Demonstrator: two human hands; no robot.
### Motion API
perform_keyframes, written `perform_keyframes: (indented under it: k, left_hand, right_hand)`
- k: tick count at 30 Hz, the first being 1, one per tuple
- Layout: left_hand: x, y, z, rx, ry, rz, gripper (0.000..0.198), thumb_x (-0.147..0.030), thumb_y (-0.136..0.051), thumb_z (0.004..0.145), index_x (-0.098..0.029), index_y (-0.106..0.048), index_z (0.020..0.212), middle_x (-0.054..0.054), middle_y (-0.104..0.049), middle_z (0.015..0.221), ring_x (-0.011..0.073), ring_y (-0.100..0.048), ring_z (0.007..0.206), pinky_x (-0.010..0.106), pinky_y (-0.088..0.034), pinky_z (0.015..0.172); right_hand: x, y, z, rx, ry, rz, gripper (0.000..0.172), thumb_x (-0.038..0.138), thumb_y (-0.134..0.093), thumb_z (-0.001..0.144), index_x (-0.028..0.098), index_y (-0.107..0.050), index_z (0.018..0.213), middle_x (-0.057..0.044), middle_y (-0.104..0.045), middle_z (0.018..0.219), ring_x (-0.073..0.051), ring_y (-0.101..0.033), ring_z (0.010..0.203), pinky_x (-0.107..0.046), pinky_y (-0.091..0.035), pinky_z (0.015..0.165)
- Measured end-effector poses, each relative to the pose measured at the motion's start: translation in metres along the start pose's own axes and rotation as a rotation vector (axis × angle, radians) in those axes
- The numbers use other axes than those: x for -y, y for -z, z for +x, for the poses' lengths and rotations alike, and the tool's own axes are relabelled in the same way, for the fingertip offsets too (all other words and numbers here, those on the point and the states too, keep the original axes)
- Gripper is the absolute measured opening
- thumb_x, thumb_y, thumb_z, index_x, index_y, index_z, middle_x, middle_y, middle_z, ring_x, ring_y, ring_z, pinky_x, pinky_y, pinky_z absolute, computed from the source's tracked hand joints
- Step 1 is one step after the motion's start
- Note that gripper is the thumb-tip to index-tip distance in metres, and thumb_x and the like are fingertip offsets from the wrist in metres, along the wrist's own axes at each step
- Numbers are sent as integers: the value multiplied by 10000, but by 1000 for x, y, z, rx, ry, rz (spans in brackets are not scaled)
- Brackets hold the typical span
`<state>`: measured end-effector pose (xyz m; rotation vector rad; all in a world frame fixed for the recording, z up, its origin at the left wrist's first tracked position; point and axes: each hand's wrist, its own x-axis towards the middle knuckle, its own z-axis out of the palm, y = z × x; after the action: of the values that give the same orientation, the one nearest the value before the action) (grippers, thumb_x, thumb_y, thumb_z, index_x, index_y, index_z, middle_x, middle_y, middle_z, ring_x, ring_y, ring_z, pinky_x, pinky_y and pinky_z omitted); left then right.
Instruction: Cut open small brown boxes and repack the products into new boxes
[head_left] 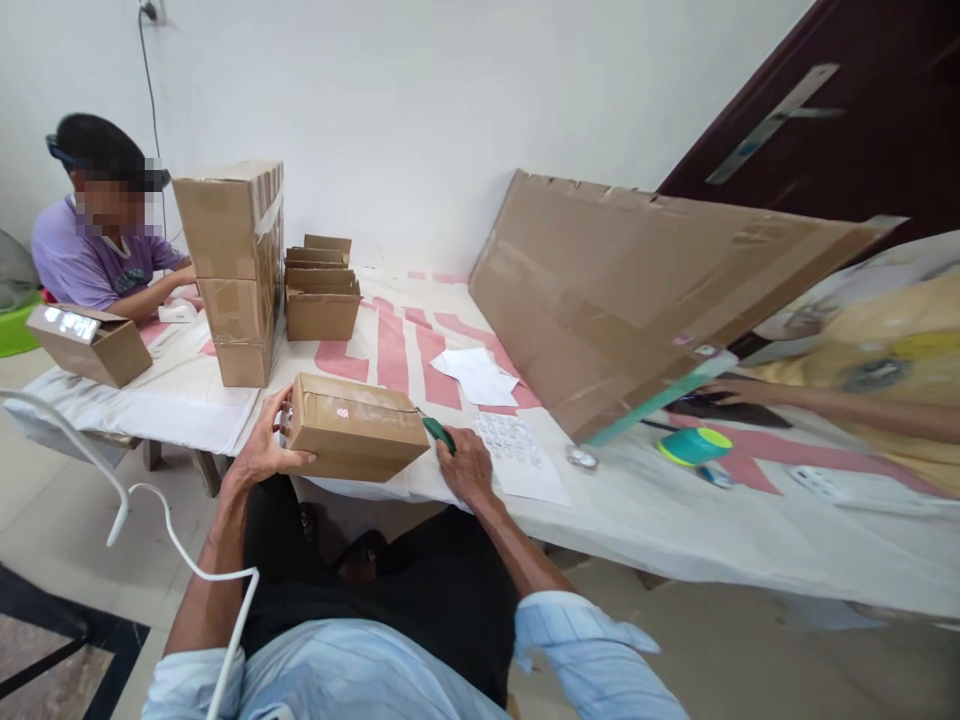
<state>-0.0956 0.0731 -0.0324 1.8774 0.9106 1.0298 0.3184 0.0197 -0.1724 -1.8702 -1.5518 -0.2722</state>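
Note:
A taped cardboard box (352, 425) is held at the table's front edge, above my lap. My left hand (271, 440) grips its left end, with the thumb along the near side and the fingers around the far corner. In my right hand (466, 465) is a green utility knife (438, 433), its front end at the upper right corner of the box, by the tape seam. Whether the blade touches the cardboard is too small to tell. Just right of this hand lies a sheet of round stickers (517, 445), with white papers (476, 375) behind it.
Stacked cardboard boxes (229, 280) stand at the left, beside open boxes (322, 305). A large cardboard panel (637, 290) leans across the right side. Past it are a teal cup-like object (694, 446) and a person's arm. Another person sits at far left, near a box (90, 345).

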Motion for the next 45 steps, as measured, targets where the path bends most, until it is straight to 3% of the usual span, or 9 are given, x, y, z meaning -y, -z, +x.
perform_keyframes:
  k: [8, 16, 23, 27, 31, 34, 37, 40, 45]
  left_hand:
    - [-21, -17, -10, -84, -73, 33, 1073, -378, -960, 606, -241, -464, 1547, 145, -492, 1561, 393, -505, 1434, 519, -511, 1112]
    - [-31, -34, -13, -162, -88, 87, 1010, -429, -1009, 584, -240, -531, 1453, 170, -538, 1539, 428, -531, 1435, 571, -441, 1162]
    - [-36, -36, -16, -127, -138, 159, 1033, -409, -999, 593, -228, -512, 1486, 197, -519, 1566, 440, -520, 1437, 594, -436, 1159]
    - [-42, -35, -19, -112, -173, 210, 1023, -364, -973, 620, -228, -501, 1517, 195, -517, 1580, 431, -488, 1476, 607, -387, 1207]
    - [-52, -38, -20, -109, -151, 259, 1014, -359, -957, 638, -243, -498, 1535, 187, -512, 1602, 429, -475, 1495, 607, -384, 1206]
    - [-62, -42, -18, -97, -134, 305, 1023, -379, -968, 629, -247, -502, 1530, 187, -515, 1610, 445, -462, 1507, 614, -380, 1196]
    - [-72, -50, -13, -110, -171, 330, 1044, -413, -989, 611, -241, -500, 1517, 190, -530, 1603, 443, -478, 1495, 604, -374, 1195]
    - [-80, -61, -10, -147, -210, 341, 1067, -464, -1002, 601, -242, -487, 1509, 194, -558, 1580, 431, -514, 1463, 593, -373, 1191]
    - [-89, -76, -8, -175, -243, 374, 1106, -456, -1009, 595, -262, -460, 1535, 181, -581, 1558, 432, -527, 1446, 581, -378, 1179]
  right_hand:
    - [-6, -3, -3, 14, -26, 5, 395, 310, -487, 934, 148, -738, 1193, -175, -741, 1091, -313, -623, 1037, -448, -492, 951]
    - [-8, -3, -4, 6, -35, 30, 400, 303, -496, 904, 151, -745, 1178, -175, -748, 1082, -315, -632, 1046, -457, -497, 964]
    - [1, 6, -4, 3, -74, 91, 360, 327, -525, 870, 167, -760, 1091, -175, -742, 1041, -315, -631, 998, -469, -513, 942]
    - [15, 20, 11, -98, -112, 182, 324, 372, -520, 871, 177, -756, 979, -173, -737, 980, -325, -645, 967, -517, -533, 942]
    - [55, 60, 45, -303, -94, 334, 352, 425, -513, 943, 185, -769, 982, -149, -741, 1008, -308, -682, 992, -510, -571, 932]
    - [108, 111, 68, -346, 91, 423, 302, 412, -575, 996, 205, -783, 1067, -122, -748, 1094, -291, -697, 1068, -478, -587, 925]
    - [167, 161, 79, -226, 429, 396, 183, 351, -670, 998, 246, -788, 1090, -91, -758, 1105, -277, -698, 1064, -490, -561, 992]
    - [211, 190, 82, -54, 709, 293, 114, 281, -691, 1000, 238, -783, 1051, -90, -761, 1084, -272, -676, 1055, -468, -545, 994]
    - [230, 199, 96, 227, 897, 3, 39, 220, -736, 964, 211, -766, 986, -100, -740, 1070, -283, -617, 1068, -432, -513, 943]
